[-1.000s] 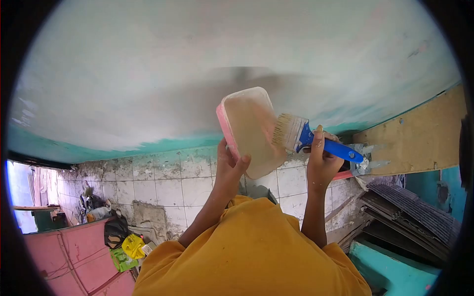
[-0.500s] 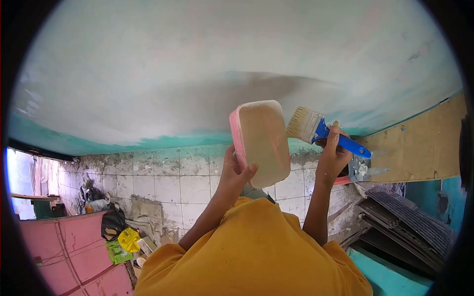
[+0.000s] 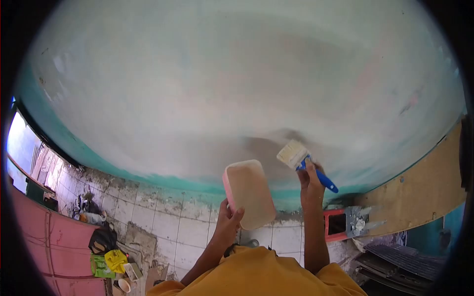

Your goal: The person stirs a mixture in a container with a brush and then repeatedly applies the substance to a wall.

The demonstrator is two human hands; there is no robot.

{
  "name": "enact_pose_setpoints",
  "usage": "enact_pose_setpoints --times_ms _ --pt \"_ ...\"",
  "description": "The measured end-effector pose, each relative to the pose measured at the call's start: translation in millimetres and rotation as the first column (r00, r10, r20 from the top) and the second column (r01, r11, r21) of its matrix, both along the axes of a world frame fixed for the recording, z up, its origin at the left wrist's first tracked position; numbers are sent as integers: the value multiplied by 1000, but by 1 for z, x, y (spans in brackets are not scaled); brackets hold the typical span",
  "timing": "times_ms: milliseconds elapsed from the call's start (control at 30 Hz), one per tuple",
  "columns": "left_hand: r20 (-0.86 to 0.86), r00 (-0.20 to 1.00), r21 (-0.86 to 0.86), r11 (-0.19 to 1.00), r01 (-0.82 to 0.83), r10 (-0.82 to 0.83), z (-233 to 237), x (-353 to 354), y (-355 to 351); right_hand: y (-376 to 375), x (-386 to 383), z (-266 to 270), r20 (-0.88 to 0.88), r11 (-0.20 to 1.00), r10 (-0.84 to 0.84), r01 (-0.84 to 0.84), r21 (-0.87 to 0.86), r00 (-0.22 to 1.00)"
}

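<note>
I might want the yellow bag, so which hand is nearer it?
Left: your left hand holds the tub, to the right of the yellow bag; your right hand, with the brush, is farther right.

Left hand [image 3: 228,223] gripping, right hand [image 3: 312,183] gripping, forearms raised

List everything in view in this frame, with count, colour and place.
Paintbrush: one, blue handle, pale bristles, in the right hand
Tub: one, pink, in the left hand
Wall: one, whitish above teal, ahead
Floor tiles: many, whitish, stained, below the wall
Open-framed object: one, red, beyond the right forearm
Board: one, tan, far right
Sheets: several, dark, lower right
Bags: three, black, yellow, green, lower left
Panelled surface: one, pink, far left
Shirt: one, mustard yellow, bottom centre
Hands: two, left on tub, right on brush handle
</note>
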State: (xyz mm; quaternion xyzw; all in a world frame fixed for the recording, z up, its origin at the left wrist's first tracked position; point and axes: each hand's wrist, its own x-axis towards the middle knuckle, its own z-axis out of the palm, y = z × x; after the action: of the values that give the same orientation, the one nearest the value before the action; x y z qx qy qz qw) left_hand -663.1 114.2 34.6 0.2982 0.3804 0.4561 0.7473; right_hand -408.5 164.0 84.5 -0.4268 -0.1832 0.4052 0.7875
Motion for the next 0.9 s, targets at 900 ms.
enact_pose_setpoints --times_ms 900 --pt "189 981 55 998 34 -44 1 -151 75 116 -93 190 637 952 -294 -156 264 -713"
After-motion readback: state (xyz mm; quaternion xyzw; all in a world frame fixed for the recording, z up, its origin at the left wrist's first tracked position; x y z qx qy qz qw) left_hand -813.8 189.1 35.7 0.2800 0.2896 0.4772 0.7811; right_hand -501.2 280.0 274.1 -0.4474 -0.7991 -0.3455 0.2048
